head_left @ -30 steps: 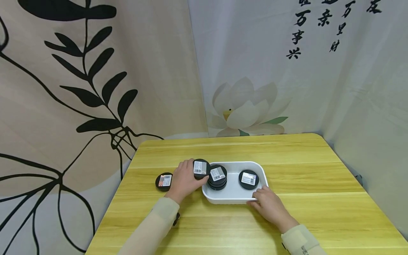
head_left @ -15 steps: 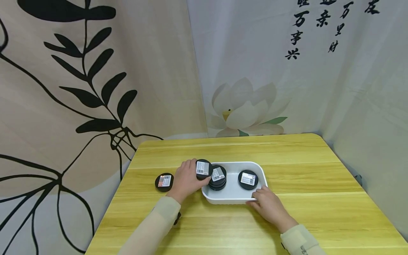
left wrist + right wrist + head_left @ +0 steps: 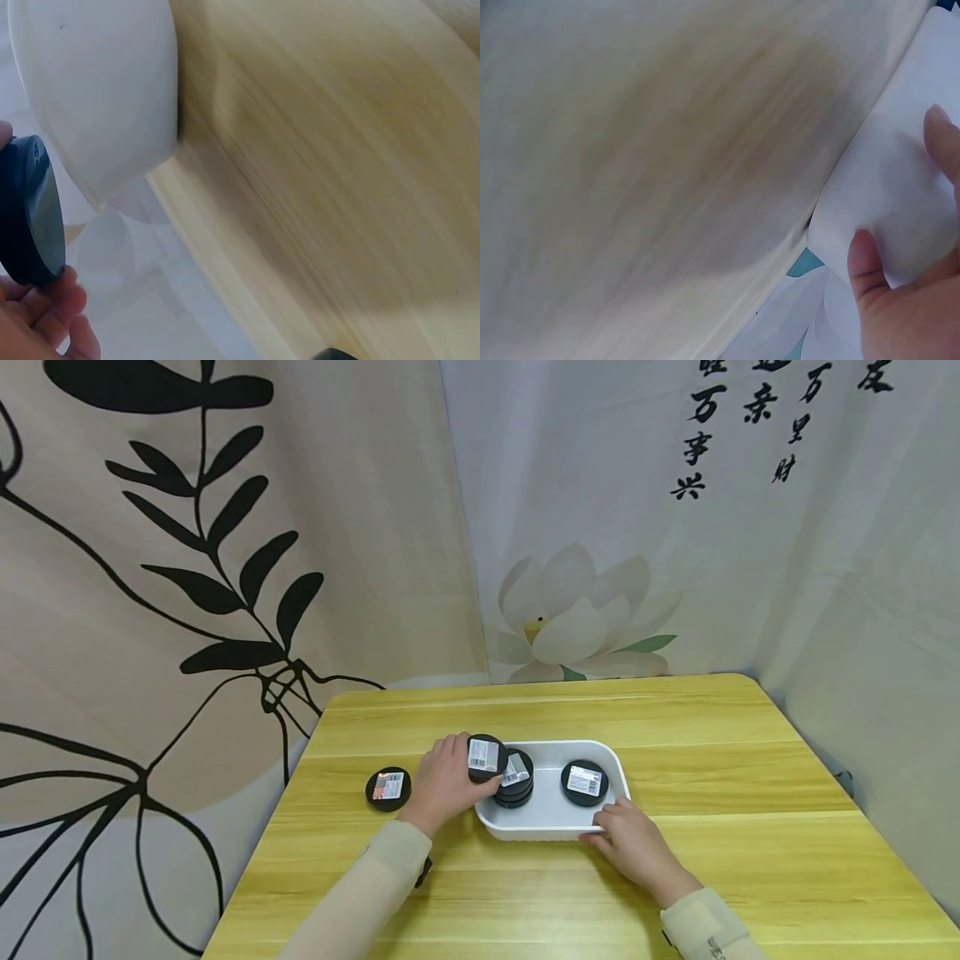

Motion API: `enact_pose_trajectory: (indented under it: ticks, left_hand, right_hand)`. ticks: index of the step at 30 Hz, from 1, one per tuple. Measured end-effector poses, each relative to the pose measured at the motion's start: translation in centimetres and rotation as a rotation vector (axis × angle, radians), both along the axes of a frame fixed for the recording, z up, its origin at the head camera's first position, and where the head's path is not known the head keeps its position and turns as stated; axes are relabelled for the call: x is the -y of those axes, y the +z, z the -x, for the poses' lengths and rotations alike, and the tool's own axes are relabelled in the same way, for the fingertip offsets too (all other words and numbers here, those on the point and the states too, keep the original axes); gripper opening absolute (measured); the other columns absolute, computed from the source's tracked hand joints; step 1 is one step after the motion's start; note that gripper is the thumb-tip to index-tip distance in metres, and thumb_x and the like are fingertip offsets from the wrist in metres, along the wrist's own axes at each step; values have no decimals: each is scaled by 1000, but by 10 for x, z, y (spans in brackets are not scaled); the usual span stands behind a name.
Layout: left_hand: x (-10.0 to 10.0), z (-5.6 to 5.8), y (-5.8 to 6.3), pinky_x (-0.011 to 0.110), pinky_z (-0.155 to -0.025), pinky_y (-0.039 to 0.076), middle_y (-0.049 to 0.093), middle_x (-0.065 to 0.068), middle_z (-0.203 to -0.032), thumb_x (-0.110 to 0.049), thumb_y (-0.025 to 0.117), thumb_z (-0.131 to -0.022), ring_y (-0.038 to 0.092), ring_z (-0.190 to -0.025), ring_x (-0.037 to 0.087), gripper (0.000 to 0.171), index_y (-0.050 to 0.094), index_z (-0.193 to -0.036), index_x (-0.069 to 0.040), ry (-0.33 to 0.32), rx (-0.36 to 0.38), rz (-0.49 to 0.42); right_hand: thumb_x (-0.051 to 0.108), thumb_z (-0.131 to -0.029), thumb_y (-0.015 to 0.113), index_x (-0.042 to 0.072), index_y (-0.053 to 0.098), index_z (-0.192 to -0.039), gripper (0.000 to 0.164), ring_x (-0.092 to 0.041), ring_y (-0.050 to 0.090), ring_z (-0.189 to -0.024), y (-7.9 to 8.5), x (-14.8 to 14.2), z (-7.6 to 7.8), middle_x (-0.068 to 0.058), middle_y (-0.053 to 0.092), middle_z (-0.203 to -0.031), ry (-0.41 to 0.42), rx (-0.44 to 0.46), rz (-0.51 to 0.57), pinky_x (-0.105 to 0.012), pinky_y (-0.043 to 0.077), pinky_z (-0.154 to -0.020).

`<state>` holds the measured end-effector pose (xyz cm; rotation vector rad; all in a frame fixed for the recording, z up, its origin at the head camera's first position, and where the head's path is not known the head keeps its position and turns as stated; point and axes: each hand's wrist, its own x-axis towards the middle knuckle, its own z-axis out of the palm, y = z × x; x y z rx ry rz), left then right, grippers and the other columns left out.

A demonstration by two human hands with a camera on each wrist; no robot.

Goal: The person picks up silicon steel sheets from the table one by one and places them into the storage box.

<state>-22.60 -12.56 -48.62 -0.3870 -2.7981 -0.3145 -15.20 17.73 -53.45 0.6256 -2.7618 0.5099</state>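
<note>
My left hand [image 3: 444, 787] pinches a flat round black container [image 3: 482, 755] with a white barcode label, fingers at its far side and thumb at its near side. It is held tilted at the left end of a white tray [image 3: 550, 837], overlapping a stack of similar black containers [image 3: 514, 787] inside. In the left wrist view the held container [image 3: 45, 217] shows its thin side, close to the tray's outer wall [image 3: 112, 82]. My right hand [image 3: 630, 843] grips the tray's front right rim. Another labelled black container [image 3: 584, 782] lies in the tray's right half.
One more round black container [image 3: 388, 788] lies on the wooden table [image 3: 705, 760], left of my left hand. Printed curtains [image 3: 390, 527] hang behind the table's far edge and on both sides.
My left hand has moved slightly right with the black container, which now overlaps more of the stack in the tray. My right hand and the tray stay in place.
</note>
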Motion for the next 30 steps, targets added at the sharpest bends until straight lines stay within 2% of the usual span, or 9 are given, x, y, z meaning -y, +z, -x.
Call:
enact_pose_trajectory:
  ticks: [14,22,30]
  left_hand:
    - [-11,-1,2,39,-90,39,50,7,-114,-75,53,-67,45,-102,21,94,39,-129,-5,-1,70,-17]
    - [-15,-1,3,39,-91,38,49,7,-116,-74,54,-66,45,-103,21,94,39,-129,-6,10,73,-9]
    - [-20,0,5,38,-87,40,50,6,-112,-75,54,-66,45,-99,19,94,40,-128,-6,-7,62,4]
  right_hand:
    - [41,-75,72,22,60,-71,23,-10,38,-72,-2,0,1,14,52,-72,6,-7,-4,-28,38,-62]
    - [41,-75,71,22,60,-71,23,-11,37,-71,-2,0,1,14,52,-72,1,6,-13,-28,38,-61]
    - [41,-75,71,22,60,-71,23,-11,37,-71,-2,0,1,14,51,-71,-4,7,-17,-28,37,-61]
